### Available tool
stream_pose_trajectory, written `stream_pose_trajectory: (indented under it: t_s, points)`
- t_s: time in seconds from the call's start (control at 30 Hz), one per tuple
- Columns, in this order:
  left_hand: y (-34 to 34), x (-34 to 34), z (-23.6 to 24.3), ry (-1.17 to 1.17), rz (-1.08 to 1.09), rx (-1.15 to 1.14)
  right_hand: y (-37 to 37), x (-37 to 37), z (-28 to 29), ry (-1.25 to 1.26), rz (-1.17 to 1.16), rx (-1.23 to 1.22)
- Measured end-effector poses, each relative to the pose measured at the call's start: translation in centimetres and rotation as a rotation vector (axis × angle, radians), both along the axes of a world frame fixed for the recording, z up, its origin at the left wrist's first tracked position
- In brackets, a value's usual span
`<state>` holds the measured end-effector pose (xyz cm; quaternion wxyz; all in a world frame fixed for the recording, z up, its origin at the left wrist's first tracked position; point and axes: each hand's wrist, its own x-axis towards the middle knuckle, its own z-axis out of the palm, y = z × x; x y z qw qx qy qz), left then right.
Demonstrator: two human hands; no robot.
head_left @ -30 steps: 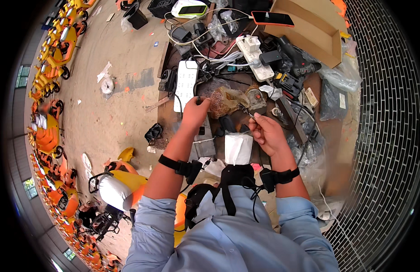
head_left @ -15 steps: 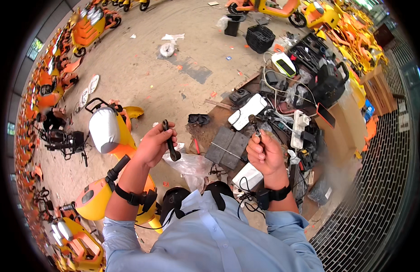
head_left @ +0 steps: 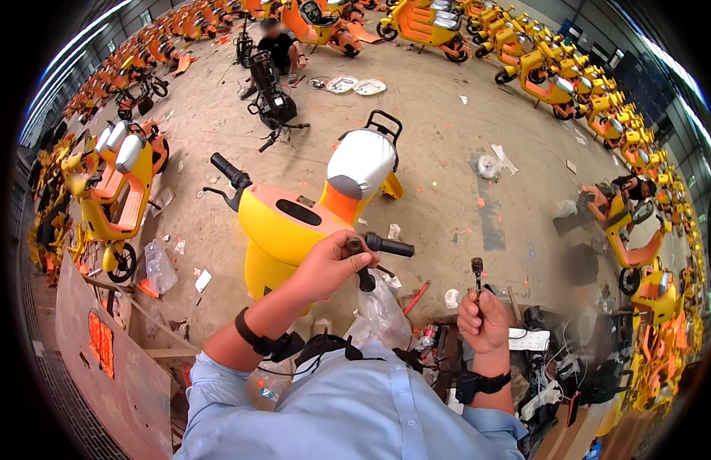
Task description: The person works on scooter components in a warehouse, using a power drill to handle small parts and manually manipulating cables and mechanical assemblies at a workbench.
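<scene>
My left hand (head_left: 332,268) is closed around a dark double-ended wrench (head_left: 366,280), one end poking out below the fingers. It is over the front of a yellow and orange scooter (head_left: 283,230), close to that scooter's black handlebar grip (head_left: 392,244). To the right, my right hand (head_left: 484,320) is held up and closed round the thin shaft of what looks like a socket wrench (head_left: 477,266), its thick dark head upward. A silver cover wraps the scooter's seat (head_left: 362,165). My fingers hide the middle of both tools.
At lower right lies a heap of parts, cables and a white power strip (head_left: 541,399). A board (head_left: 102,360) leans at lower left. Beyond, a person (head_left: 277,50) crouches by a stripped scooter frame (head_left: 271,100). Rows of scooters line the far floor. Clear plastic bags (head_left: 385,313) lie nearby.
The view has swung left, bringing the yellow scooter to the middle and the parts heap to the lower right. Both hands keep their tools; the left is now over the scooter's front.
</scene>
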<state>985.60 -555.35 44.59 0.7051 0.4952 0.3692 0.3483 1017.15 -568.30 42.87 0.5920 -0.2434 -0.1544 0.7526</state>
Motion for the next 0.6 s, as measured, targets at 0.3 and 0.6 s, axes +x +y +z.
stream_pose_trajectory:
  t_s: [0.3, 0.6]
  points:
    - [-3.0, -23.4, -5.0, -0.347, 0.857, -0.228, 7.5, -15.7, 1.5, -0.705, 0.290, -0.102]
    - [-10.3, -35.8, -15.5, -0.514, 1.260, -0.545, 11.6, -29.8, 2.9, -0.985, 0.626, 0.110]
